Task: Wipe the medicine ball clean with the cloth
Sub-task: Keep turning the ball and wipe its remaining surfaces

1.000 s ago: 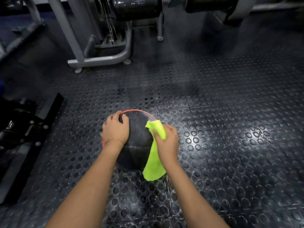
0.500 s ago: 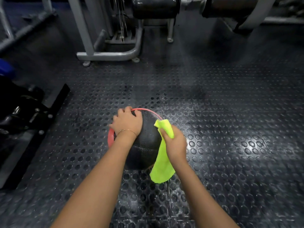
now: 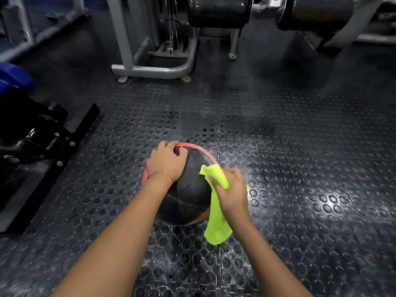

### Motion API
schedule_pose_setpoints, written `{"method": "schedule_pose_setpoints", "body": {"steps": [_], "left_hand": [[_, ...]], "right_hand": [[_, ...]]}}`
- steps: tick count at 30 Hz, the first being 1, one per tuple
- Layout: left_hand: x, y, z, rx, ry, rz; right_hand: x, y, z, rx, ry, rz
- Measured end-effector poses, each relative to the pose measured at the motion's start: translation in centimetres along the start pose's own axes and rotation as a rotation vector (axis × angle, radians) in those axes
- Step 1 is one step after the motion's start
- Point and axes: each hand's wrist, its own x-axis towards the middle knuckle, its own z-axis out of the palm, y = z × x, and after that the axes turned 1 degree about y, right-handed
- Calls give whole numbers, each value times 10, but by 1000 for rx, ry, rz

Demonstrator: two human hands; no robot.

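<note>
A black medicine ball (image 3: 188,189) with a red band sits on the studded rubber floor in the middle of the view. My left hand (image 3: 166,162) lies over its upper left, fingers curled onto the red band. My right hand (image 3: 232,190) grips a bright yellow-green cloth (image 3: 215,213) against the ball's right side. The cloth's upper end sticks out above my fingers and its lower end hangs down to the floor. The ball's right flank is hidden behind the cloth and hand.
A grey gym machine frame (image 3: 154,69) stands on the floor ahead, with dark cylindrical pads (image 3: 218,11) above it. Black equipment with a flat bar (image 3: 49,151) lies at the left. A blue object (image 3: 12,76) shows at the far left edge.
My right hand has slid the cloth a little lower and rightward along the ball's side. My left hand has stayed on the ball's top. The view has shifted slightly.
</note>
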Motion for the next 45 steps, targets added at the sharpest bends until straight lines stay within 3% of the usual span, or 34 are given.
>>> {"method": "schedule_pose_setpoints", "body": {"steps": [5,9,14,19,23,28,33,37,42,45], "left_hand": [[-2,4,1,23,-10,39],[1,1,0,14,-7,46],[-3,2,1,29,-2,60],[-1,3,-1,33,-7,59],[-1,6,2,39,-16,46],[4,0,1,24,-24,54],[3,2,2,45,-35,104],[7,-1,1,44,-35,118],[6,0,1,62,-57,150],[9,-4,-1,63,-66,154]], "right_hand": [[16,5,3,8,95,186],[-2,0,7,28,32,27],[27,-2,3,-23,102,156],[-3,-10,6,-133,-9,-54],[27,-6,4,-169,59,109],[7,-8,5,-218,-4,-87],[31,-5,1,-214,59,117],[10,-11,2,-238,-12,-56],[35,-11,2,-275,49,74],[18,-15,5,-245,-11,-56]]}}
